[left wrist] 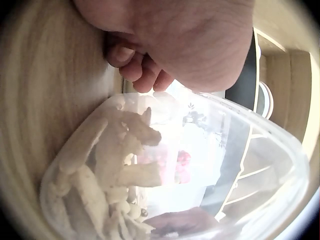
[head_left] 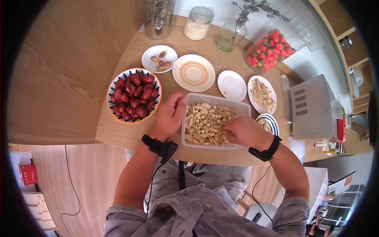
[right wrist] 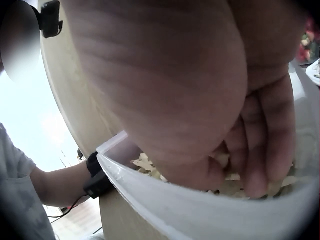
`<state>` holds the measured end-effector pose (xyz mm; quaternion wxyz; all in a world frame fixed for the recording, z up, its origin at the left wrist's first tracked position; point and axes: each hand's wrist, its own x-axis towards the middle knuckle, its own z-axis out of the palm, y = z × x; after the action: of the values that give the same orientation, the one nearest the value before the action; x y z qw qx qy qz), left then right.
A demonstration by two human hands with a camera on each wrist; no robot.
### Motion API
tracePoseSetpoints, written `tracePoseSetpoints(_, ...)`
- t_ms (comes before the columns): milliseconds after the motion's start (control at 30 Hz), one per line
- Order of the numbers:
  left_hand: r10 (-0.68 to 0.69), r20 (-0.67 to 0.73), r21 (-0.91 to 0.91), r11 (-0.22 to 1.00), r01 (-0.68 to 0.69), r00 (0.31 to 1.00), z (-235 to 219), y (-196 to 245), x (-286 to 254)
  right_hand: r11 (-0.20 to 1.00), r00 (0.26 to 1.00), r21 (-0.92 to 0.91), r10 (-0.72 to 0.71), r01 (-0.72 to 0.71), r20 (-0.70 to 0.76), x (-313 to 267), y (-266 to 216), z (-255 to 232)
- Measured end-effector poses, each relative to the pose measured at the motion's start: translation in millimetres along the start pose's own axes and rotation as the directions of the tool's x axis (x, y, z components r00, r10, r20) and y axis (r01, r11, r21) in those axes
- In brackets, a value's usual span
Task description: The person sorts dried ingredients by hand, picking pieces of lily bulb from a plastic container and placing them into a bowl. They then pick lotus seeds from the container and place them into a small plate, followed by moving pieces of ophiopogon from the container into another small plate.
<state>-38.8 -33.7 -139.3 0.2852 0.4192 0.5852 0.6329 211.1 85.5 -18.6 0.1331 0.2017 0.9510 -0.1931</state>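
A clear plastic box (head_left: 248,112) full of dried pale root slices (head_left: 203,122) stands at the table's front. My right hand (head_left: 246,132) reaches over its right side, fingers bent down among the slices. In the right wrist view, the right hand's fingers (right wrist: 257,155) and thumb close on pale slices inside the rim. Outside the box's left wall is my left hand (head_left: 170,114), its fingers loosely curled beside the rim and nothing showing in them. Through the wall in the left wrist view, larger dried slices (left wrist: 92,195) lie heaped.
Left stands a bowl of red dates (head_left: 134,94). Behind are a plate with several brown nuts (head_left: 161,63), a patterned plate (head_left: 179,81) and a white saucer (head_left: 231,85). Right are an oval plate of dried strips (head_left: 262,94) and a striped bowl (head_left: 275,124). Strawberries (head_left: 270,51) stand at back.
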Motion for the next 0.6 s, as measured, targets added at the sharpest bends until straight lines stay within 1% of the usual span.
tracePoseSetpoints(33, 0.001, 0.002, -0.003, 1.0, -0.001, 1.0, 0.1, -0.2, 0.3, 1.0, 0.999, -0.015, -0.005, 0.004, -0.043, -1.3, 0.7, 2.1)
tracePoseSetpoints(133, 0.004, 0.004, -0.014, 1.0, -0.004, 1.0, 0.4, -1.9, 0.7, 1.0, 0.995, -0.011, -0.018, 0.017, -0.102, -7.5, 2.9, -1.1)
tracePoseSetpoints(233, 0.013, 0.002, -0.014, 1.0, -0.013, 1.0, 0.3, -2.5, 0.5, 1.0, 0.962, 0.012, 0.024, -0.021, -0.273, -28.0, -11.0, -19.7)
tracePoseSetpoints(300, 0.019, 0.001, 0.006, 1.0, -0.019, 1.0, -0.2, -2.5, 0.3, 0.991, 0.926, 0.082, 0.131, -0.109, -0.355, -46.8, -15.4, -30.4)
tracePoseSetpoints(333, 0.001, 0.021, 0.02, 1.0, -0.001, 1.0, -1.1, -2.9, -0.3, 0.981, 0.901, 0.119, 0.186, -0.151, -0.391, -57.8, -13.2, -32.3)
tracePoseSetpoints(433, -0.038, 0.068, 0.045, 0.998, 0.035, 0.997, -2.7, -1.6, -1.6, 0.933, 0.816, 0.069, 0.344, -0.354, -0.465, -102.9, 8.0, -32.1)
tracePoseSetpoints(500, -0.046, 0.073, 0.05, 0.998, 0.043, 0.996, -4.3, 6.0, -1.4, 0.874, 0.794, 0.012, 0.448, -0.487, -0.412, -125.8, 22.9, -24.7)
tracePoseSetpoints(533, -0.042, 0.064, 0.052, 0.998, 0.038, 0.997, -4.2, 6.0, -1.5, 0.837, 0.775, -0.02, 0.498, -0.547, -0.388, -128.2, 23.8, -24.8)
tracePoseSetpoints(600, -0.033, 0.05, 0.055, 0.998, 0.03, 0.998, -2.5, 6.3, -2.1, 0.867, 0.745, 0.018, 0.439, -0.498, -0.503, -127.3, 20.2, -22.9)
